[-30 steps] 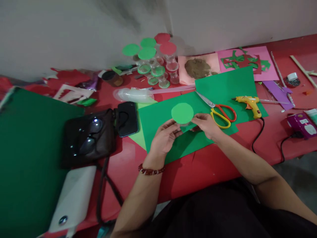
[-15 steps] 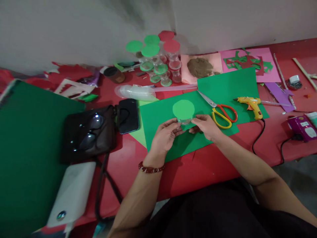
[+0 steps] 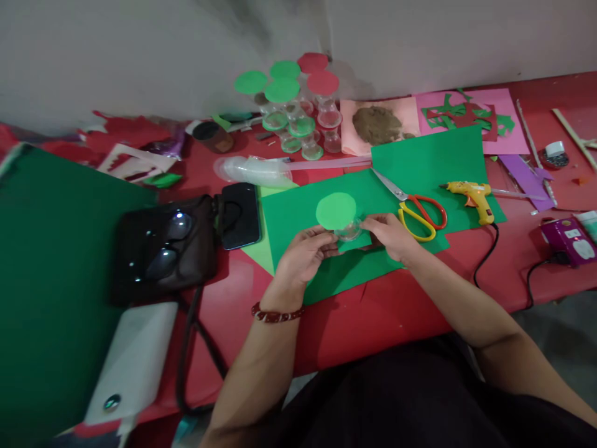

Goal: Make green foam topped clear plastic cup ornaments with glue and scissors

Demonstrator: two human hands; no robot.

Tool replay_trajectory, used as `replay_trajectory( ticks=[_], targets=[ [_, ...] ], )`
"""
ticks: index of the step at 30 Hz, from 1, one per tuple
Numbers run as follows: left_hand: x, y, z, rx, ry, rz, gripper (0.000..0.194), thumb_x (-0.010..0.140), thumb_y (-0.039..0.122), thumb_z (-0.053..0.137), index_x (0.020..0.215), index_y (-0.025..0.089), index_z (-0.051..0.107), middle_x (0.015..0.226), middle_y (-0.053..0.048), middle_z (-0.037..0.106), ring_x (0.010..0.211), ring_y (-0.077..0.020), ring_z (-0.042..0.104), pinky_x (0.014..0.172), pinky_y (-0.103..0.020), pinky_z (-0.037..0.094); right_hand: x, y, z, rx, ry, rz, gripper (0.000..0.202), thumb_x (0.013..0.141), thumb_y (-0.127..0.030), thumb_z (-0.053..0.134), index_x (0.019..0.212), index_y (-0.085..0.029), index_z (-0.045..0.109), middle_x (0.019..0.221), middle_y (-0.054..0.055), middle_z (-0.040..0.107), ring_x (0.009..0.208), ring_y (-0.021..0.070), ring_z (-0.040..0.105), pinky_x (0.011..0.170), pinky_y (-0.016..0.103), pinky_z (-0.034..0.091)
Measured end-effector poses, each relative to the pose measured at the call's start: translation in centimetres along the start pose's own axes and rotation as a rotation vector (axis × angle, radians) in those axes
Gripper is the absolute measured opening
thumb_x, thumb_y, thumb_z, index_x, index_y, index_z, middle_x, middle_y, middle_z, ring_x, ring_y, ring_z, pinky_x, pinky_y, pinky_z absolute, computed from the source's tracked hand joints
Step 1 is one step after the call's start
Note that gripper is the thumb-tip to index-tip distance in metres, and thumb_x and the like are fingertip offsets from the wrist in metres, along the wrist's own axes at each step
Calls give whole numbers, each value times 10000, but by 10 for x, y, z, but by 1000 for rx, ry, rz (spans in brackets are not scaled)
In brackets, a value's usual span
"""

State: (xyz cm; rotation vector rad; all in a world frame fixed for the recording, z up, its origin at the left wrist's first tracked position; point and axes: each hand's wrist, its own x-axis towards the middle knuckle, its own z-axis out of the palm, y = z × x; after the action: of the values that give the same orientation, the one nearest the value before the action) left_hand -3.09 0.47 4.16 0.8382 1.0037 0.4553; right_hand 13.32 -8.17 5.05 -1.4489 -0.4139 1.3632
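Observation:
A clear plastic hourglass-shaped piece [image 3: 349, 231] with a light green paper disc [image 3: 336, 210] on its top is held over the green sheet [image 3: 298, 214]. My left hand [image 3: 303, 254] is closed on its left side, thumb forward. My right hand [image 3: 388, 235] pinches at its right side, where a small green paper piece [image 3: 358, 241] shows beneath the plastic. The right fingers' undersides are hidden. To the right of my hands lie scissors [image 3: 415, 214] with red and yellow handles, then a yellow glue gun [image 3: 473, 196].
Several hourglass shapes with green and red discs [image 3: 282, 90] stand by the wall. Brown sand [image 3: 377, 124] lies on pink paper. On the left are a phone [image 3: 240, 216], a dark bag with glasses [image 3: 163, 249] and a white power bank [image 3: 133, 361]. Clear plastic cups [image 3: 254, 171] lie stacked.
The plastic piece has tilted, its green disc shifting left and slightly down, so more clear plastic and the green paper below show. My left hand has moved slightly left.

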Motion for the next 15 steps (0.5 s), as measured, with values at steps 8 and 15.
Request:
replay_trajectory(
  ticks=[8,15],
  targets=[
    [1,1,3,-89,55,46,312,434,241,922,616,172,678,553,-8,678,499,-129,634,524,-232,537,3,6,-2,-31,-68,23,349,773,-369,820,584,-220,568,493,-36,474,497,112,449,543,319,576],
    [1,-1,-1,-29,2,69,381,403,269,970,596,175,657,508,-14,657,445,-135,592,492,-259,522,4,8,-9,-159,-31,-92,362,755,-357,791,577,-226,504,513,-65,417,534,108,424,507,258,369]
  ],
)
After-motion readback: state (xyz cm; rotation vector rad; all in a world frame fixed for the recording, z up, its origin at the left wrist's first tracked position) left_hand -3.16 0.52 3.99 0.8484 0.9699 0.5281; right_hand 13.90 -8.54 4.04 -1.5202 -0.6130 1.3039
